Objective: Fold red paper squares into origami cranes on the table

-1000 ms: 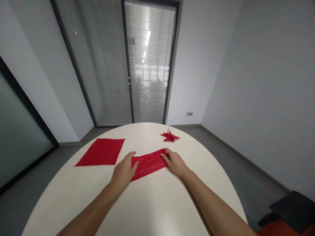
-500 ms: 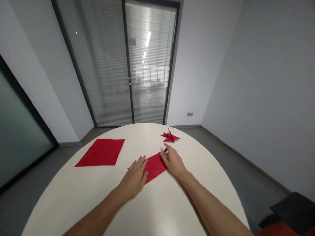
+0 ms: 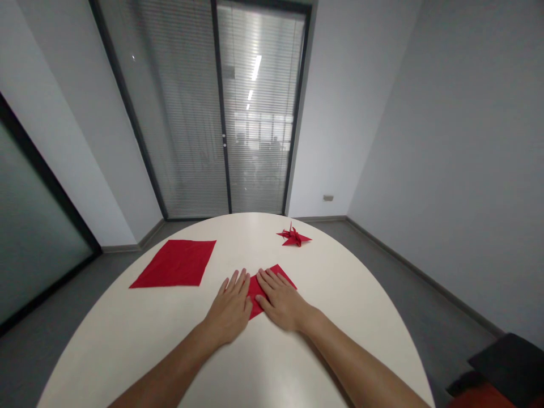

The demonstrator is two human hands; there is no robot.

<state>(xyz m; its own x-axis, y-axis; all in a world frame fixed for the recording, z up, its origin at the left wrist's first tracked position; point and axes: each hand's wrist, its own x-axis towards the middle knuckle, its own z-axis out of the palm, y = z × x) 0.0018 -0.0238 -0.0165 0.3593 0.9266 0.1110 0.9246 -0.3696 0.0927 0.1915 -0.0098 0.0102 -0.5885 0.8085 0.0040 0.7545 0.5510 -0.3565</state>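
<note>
A folded sheet of red paper (image 3: 254,290) lies flat on the white round table (image 3: 280,368). Over its left end rests my left hand (image 3: 230,306), palm down with the fingers stretched out. My right hand (image 3: 281,300) lies flat on the sheet's right part, fingers extended, covering much of it. Neither hand grips the paper. Between the two hands a strip of red shows, and a corner sticks out beyond the right fingers. Past my right hand, near the far edge, stands a red folded-paper crane (image 3: 294,236); whether it is one or two cannot be made out.
Another red sheet (image 3: 174,263), spread out flat, is on the left side of the table. Beyond the table are a glass partition with blinds (image 3: 259,124) and pale walls. A black and orange object (image 3: 505,362), perhaps a chair, stands at lower right.
My right hand has come down and leftward from the sheet's far right corner and now lies flat on the paper. My left hand stays in nearly the same place.
</note>
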